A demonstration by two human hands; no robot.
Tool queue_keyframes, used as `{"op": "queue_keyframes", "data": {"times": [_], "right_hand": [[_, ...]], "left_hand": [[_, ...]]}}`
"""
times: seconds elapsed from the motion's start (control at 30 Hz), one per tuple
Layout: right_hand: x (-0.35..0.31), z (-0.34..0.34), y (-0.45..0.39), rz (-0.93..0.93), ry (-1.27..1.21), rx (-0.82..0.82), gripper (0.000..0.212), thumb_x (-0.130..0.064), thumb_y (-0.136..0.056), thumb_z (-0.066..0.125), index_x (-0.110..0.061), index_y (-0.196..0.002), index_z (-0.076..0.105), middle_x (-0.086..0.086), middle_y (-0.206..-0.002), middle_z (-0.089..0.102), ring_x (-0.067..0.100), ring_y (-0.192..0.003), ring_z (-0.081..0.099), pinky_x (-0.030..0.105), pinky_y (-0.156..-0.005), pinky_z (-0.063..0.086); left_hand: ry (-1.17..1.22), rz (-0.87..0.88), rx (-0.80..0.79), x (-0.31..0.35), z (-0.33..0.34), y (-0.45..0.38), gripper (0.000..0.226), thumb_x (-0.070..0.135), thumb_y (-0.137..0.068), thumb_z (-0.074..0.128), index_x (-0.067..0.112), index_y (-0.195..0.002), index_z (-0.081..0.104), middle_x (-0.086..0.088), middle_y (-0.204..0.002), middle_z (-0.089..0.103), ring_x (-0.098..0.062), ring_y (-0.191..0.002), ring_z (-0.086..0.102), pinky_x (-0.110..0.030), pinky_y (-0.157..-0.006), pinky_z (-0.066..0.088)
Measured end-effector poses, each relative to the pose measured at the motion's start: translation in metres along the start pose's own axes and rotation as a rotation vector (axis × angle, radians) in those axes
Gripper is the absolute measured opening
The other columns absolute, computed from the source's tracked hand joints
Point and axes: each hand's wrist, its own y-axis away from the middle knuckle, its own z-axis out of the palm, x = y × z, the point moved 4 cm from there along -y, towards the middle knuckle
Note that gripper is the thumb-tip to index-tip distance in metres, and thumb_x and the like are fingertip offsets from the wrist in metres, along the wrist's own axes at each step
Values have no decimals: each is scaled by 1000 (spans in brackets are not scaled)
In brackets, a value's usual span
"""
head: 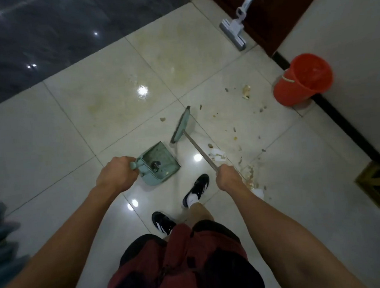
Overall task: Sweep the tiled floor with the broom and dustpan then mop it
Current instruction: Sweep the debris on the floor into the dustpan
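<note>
My left hand [116, 175] grips the handle of a teal dustpan [161, 165], which sits on the pale tiled floor [94, 118] with a little dirt in it. My right hand [227, 177] grips the metal handle of a teal broom [182, 125]. The broom head lies just beyond the dustpan's open edge. Crumbs and scraps of debris [235, 132] are scattered over the tiles to the right of the broom, with a wet brownish patch [249, 173] beside my right wrist. A grey flat mop [233, 33] leans against a dark door at the top.
A red bucket [300, 79] stands by the white wall on the right. A wooden crate [378, 185] sits at the right edge. Dark glossy flooring [55, 36] fills the top left. My two feet in black shoes [196, 190] stand just behind the dustpan.
</note>
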Motion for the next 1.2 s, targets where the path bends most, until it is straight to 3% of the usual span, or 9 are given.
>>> {"op": "queue_keyframes", "data": {"times": [0.13, 0.3, 0.47, 0.63, 0.73, 0.87, 0.97, 1.03, 1.2], "right_hand": [[-40, -15, -43, -93, -1, -40, 25, -16, -99, 51, -4, -119, 62, 17, -117, 66, 30, -105, 65, 34, -85, 54], [-89, -39, -92, -154, -14, -98, 25, -15, -97, 52, -6, -119, 60, 15, -118, 64, 31, -103, 65, 37, -85, 56], [-115, -62, -128, -171, -111, -265, 33, -13, -90, 49, -2, -120, 60, 15, -109, 63, 31, -89, 66, 32, -67, 55], [-104, -75, -140, -123, -32, -303, 30, -6, -93, 49, 0, -121, 56, 14, -93, 59, 28, -77, 62, 29, -51, 48], [-86, -77, -137, -88, -18, -288, 29, -4, -92, 49, 0, -120, 58, 17, -106, 65, 31, -90, 68, 33, -68, 56], [-57, -75, -125, -17, -36, -251, 23, -2, -92, 49, -1, -111, 62, 17, -108, 68, 30, -95, 68, 32, -72, 53], [-35, -67, -110, 56, -66, -237, 11, -4, -93, 48, -6, -95, 59, 13, -96, 65, 25, -89, 63, 35, -79, 54], [-24, -62, -97, 105, -59, -204, 15, -6, -94, 48, -6, -103, 60, 8, -89, 61, 23, -84, 59, 31, -73, 52], [-11, -46, -56, 233, -68, -152, 28, -5, -94, 49, -4, -120, 59, 12, -116, 64, 26, -101, 65, 30, -70, 48]], "left_hand": [[25, -81, 6, -6, -9, -7, 9, 33, -92, 61, 35, -85, 67, 7, -74, 64, -15, -65, 62, -31, -61, 56], [33, -173, 8, 1, -25, -23, 9, 33, -94, 61, 35, -89, 68, 11, -71, 62, -12, -63, 61, -26, -53, 46], [34, -252, -4, 21, -35, -45, 15, 31, -99, 60, 28, -89, 70, 6, -72, 64, -14, -64, 62, -27, -53, 48], [41, -268, -2, 39, -45, -66, 15, 29, -99, 61, 23, -91, 72, 2, -74, 65, -17, -67, 63, -32, -58, 55], [17, -213, -12, 49, -51, -78, 14, 28, -98, 61, 23, -90, 72, 2, -74, 66, -18, -67, 64, -36, -62, 58], [-56, -97, -33, 65, -59, -103, 11, 25, -93, 63, 26, -83, 69, 4, -70, 64, -15, -63, 62, -29, -55, 51], [-110, 21, -85, 77, -63, -124, 8, 27, -88, 65, 30, -81, 68, 4, -72, 64, -16, -64, 61, -27, -55, 47], [-152, 93, -119, 83, -65, -136, 9, 28, -85, 65, 31, -77, 64, 1, -76, 65, -19, -67, 62, -27, -56, 47], [-213, 239, -143, 88, -72, -154, 6, 29, -80, 68, 29, -75, 64, -3, -81, 67, -25, -70, 64, -29, -59, 50]]}}
